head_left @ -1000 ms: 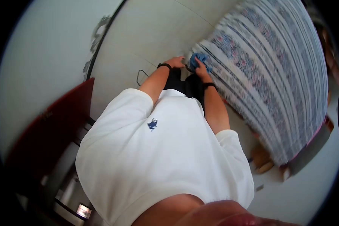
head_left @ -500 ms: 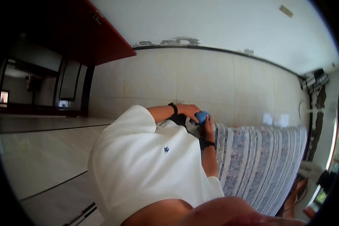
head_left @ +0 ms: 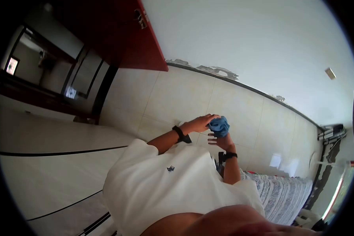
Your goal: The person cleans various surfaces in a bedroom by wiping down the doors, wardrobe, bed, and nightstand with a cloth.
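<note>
A crumpled blue cloth [head_left: 219, 126] is bunched up in front of my white shirt. My left hand [head_left: 200, 122] has its fingers closed over the cloth's upper left side. Just below the cloth is my right hand [head_left: 223, 141], its fingers stretched out and apart, pointing left. The cloth touches or overlaps the upper edge of that hand, and its thumb is hidden. Each wrist wears a dark band.
A striped bed cover [head_left: 283, 196] lies at the lower right. Pale floor tiles [head_left: 177, 94] run to a white wall [head_left: 244, 39] with peeling patches. A red door [head_left: 118, 35] stands ajar at upper left. Pale cabinet panels [head_left: 59, 173] are on the left.
The view has turned and the bed cover now shows less. The cloth, compact between both hands before, has loosened and spread. My right hand's fingers have straightened.
</note>
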`<control>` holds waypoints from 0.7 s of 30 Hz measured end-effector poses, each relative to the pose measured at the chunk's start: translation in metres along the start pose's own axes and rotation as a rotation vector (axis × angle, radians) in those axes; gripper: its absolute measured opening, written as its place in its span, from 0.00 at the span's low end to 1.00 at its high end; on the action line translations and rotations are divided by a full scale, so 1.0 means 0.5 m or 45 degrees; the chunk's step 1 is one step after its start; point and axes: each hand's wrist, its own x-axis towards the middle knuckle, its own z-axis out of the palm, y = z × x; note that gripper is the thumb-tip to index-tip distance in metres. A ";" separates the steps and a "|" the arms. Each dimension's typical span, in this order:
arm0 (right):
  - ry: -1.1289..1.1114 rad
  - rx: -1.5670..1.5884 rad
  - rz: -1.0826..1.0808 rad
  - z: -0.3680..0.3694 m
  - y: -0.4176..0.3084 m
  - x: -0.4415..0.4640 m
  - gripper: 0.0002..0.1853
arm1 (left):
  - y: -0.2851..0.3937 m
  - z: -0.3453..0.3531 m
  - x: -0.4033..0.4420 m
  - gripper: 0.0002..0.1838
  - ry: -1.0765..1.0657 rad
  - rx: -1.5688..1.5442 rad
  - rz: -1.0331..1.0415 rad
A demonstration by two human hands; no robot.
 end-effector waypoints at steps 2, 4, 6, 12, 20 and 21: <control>0.019 -0.603 -0.134 0.028 -0.038 0.074 0.23 | -0.036 -0.072 -0.044 0.54 0.085 -0.246 0.023; -0.075 -1.600 -0.202 0.056 -0.100 0.155 0.15 | -0.084 -0.121 -0.081 0.49 0.044 -0.433 -0.137; -0.212 -2.071 -0.004 0.140 -0.169 0.225 0.14 | -0.138 -0.156 -0.123 0.41 0.008 -0.745 -0.311; -0.256 -1.507 -0.280 0.357 -0.226 0.371 0.17 | -0.204 -0.291 -0.271 0.23 0.863 -0.627 -0.348; -0.506 -1.683 -0.463 0.441 -0.424 0.713 0.17 | -0.202 -0.419 -0.463 0.28 1.339 -0.094 -0.763; -0.497 -1.760 -0.468 0.501 -0.471 0.753 0.16 | -0.211 -0.431 -0.475 0.28 1.410 -0.130 -0.864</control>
